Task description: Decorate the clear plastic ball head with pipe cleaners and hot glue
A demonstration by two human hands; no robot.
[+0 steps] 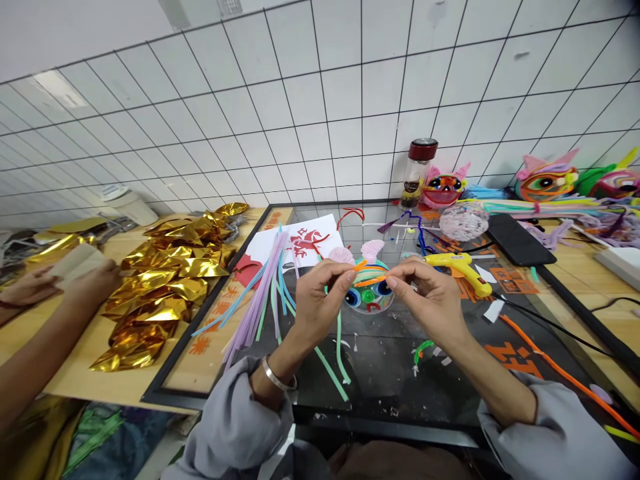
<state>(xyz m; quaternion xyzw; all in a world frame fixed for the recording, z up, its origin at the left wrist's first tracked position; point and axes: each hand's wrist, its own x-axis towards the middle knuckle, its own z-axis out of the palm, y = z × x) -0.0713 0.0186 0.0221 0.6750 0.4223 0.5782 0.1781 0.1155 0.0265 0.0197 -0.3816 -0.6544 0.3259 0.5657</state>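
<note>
Between my two hands runs a short orange pipe cleaner (371,281). My left hand (320,299) pinches one end with thumb and forefinger. At the other end, my right hand (431,299) is closed on it in a similar pinch. Just behind and below the strip sits a round animal head (369,298) made of coloured pipe cleaners, with blue eyes, a green nose and pink ears. My fingers partly cover its sides. Left of my left hand lies a bundle of purple, blue and green pipe cleaners (265,283).
A yellow glue gun (465,270), a black phone (520,239) and a lidded bottle (419,175) are on the right. Gold foil pieces (170,280) cover the left table, beside another person's hands (93,277) holding paper. Finished animal heads (546,179) stand along the wall.
</note>
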